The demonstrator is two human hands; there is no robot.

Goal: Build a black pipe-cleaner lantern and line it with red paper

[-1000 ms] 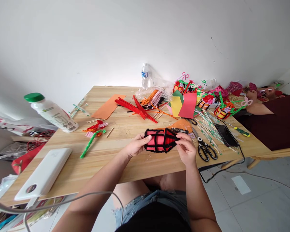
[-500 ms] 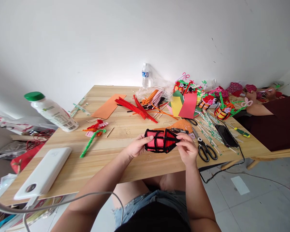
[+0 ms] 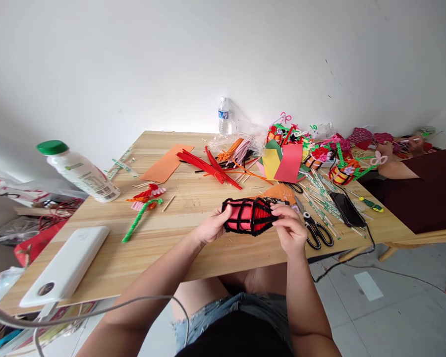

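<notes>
A small red lantern [image 3: 246, 217] with a black pipe-cleaner frame lies sideways between my hands, above the table's front edge. My left hand [image 3: 213, 224] grips its wide open end, the thumb on the near side. At the tapered tip, the fingers of my right hand [image 3: 290, 225] pinch the gathered black ends. Just right of that hand lie black-handled scissors [image 3: 315, 230]. Behind the lantern is a piece of orange paper [image 3: 278, 192], with a dark tool partly hidden beside it.
Red pipe cleaners [image 3: 204, 166], coloured paper sheets [image 3: 288, 163] and finished flower baskets [image 3: 344, 171] spread across the back. A phone [image 3: 345, 208] lies among wooden sticks at right. A white bottle [image 3: 83, 173] and power bank [image 3: 67, 265] stand left. A co-worker's arm [image 3: 399, 168] is at far right.
The lantern has turned slightly about its long axis, so its black bars sit differently. My right hand has shifted a little to the right, still pinching the tip.
</notes>
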